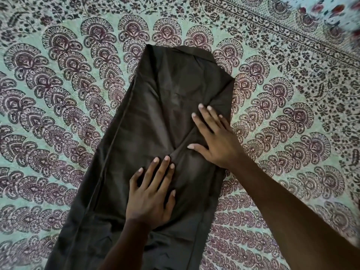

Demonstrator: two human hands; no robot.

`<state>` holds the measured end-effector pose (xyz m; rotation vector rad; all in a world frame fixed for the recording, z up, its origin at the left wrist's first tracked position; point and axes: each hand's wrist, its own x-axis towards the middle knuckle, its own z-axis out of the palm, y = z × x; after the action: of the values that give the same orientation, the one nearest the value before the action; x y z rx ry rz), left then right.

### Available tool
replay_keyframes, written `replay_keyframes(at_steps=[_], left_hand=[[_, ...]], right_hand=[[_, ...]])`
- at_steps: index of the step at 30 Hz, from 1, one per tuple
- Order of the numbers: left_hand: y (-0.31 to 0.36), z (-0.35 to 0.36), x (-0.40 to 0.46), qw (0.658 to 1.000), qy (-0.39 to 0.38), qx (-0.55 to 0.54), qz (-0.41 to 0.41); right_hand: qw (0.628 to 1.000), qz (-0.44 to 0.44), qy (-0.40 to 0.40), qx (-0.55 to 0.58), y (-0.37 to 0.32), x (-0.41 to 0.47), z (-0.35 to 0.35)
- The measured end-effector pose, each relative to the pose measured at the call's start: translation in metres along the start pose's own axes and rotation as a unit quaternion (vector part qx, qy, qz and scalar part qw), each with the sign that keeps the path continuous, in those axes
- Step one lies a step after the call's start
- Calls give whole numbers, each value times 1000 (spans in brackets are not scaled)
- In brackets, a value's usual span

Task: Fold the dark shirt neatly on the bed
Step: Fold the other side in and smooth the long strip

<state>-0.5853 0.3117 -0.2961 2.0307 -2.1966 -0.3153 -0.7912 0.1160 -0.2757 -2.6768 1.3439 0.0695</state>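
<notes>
The dark shirt (155, 117) lay lengthwise on the bed (48, 94), already narrowed into a long strip, its far end pointing away from the person and its near end running out of view at the bottom. Both hands were flat on the cloth with fingers straight and spread, gripping nothing. The left hand (152, 197) pressed the middle of the strip nearer the person, while the right hand (212, 137) pressed a little farther up, toward the right edge where a folded-in layer made diagonal creases. That placement looked meant to smooth the doubled fabric and hold the side fold in place so it would not spring open. The left edge of the shirt ran fairly straight, with a seam line showing just inside it; the right edge was less even near the top. Judging by this, the sides seemed to be folded in, and the lengthwise fold, bringing one end over the other, was probably not yet done. The patterned bedcover (292, 75) lay beneath everything.
</notes>
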Motion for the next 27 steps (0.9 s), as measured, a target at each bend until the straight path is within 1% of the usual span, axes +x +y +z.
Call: replay_keyframes(at_steps=[1,2,6,8,11,13,15,17,19,20,22,24,26,27], left_hand=[[0,0,-1,1000,0,2,-1],[1,0,-1,1000,0,4,-1],[1,-2,-1,1000,0,8,-1],[2,-3,-1,1000,-4,11,-6],[4,-6,-1,1000,-13,14,-9],[4,-7,-1,1000,-9,10,-9],[3,-6,-2,1000,-4,5,-8],[3,-5,-4,1000,-5,2,-7],[2,-5,-5,1000,-7,2,-7],[3,-6,-4,1000,-8,0,-7],[3,-9,-3,1000,-11,-5,-6],[3,-17,-5,1000,-7,-30,0],[3,-28,-15,998,22,-47,30],[1,-33,-22,997,37,-45,59]], right_hand=[[1000,-6,-9,-6,4,-2,5],[1000,8,-7,-12,11,2,10],[992,122,4,-19,33,39,4],[989,146,11,-16,32,47,-3],[989,140,47,-9,2,25,-6],[992,121,43,7,-29,-8,-1],[997,75,18,0,-58,-54,10],[999,30,-29,-21,-82,-100,20],[997,-3,-65,-39,-96,-134,24],[996,-17,-70,-50,-98,-144,24],[997,-10,-56,-55,-101,-153,20],[998,31,-42,-36,-101,-154,13],[996,72,-41,-23,-107,-156,13],[995,85,-45,-19,-113,-158,15]])
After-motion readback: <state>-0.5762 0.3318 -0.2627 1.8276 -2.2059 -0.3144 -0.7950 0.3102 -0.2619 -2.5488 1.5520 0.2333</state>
